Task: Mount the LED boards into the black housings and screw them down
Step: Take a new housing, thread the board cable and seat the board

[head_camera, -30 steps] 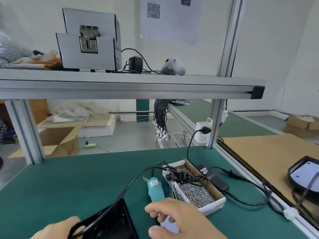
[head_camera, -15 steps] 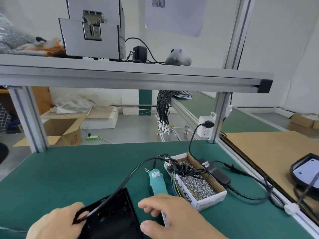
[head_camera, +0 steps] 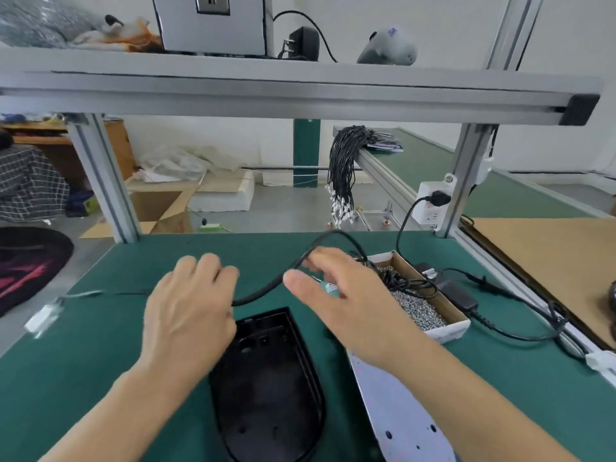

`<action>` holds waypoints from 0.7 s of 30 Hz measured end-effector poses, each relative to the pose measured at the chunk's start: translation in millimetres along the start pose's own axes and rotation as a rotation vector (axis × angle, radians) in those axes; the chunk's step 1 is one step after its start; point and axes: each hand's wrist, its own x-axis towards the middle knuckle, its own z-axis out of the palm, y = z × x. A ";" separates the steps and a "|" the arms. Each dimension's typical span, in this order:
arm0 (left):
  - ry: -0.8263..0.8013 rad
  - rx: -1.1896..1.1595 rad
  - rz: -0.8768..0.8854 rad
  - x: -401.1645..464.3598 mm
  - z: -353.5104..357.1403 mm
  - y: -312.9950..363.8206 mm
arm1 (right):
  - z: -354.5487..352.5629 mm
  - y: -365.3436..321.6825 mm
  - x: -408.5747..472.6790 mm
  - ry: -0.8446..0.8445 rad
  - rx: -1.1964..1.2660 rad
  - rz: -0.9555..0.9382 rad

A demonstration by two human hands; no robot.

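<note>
Housing (head_camera: 266,388) of matte black plastic, rounded at its near end, lies open on my green felt bench (head_camera: 83,378). Just right of it lies the pale speckled LED board (head_camera: 400,415). Left hand (head_camera: 186,315) grips the black cable (head_camera: 266,288); right hand (head_camera: 346,301) hovers spread, holding nothing. Cardboard box (head_camera: 446,315) holds shiny screws.

White walls (head_camera: 383,15) and grey floor (head_camera: 286,208) lie behind an aluminium-framed shelf (head_camera: 266,91); cardboard boxes (head_camera: 160,208) sit beyond.
</note>
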 end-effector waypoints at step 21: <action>0.006 -0.644 -0.362 -49.4 -5.1 7.6 | -2.1 -7.9 69.6 -0.111 -0.416 -0.060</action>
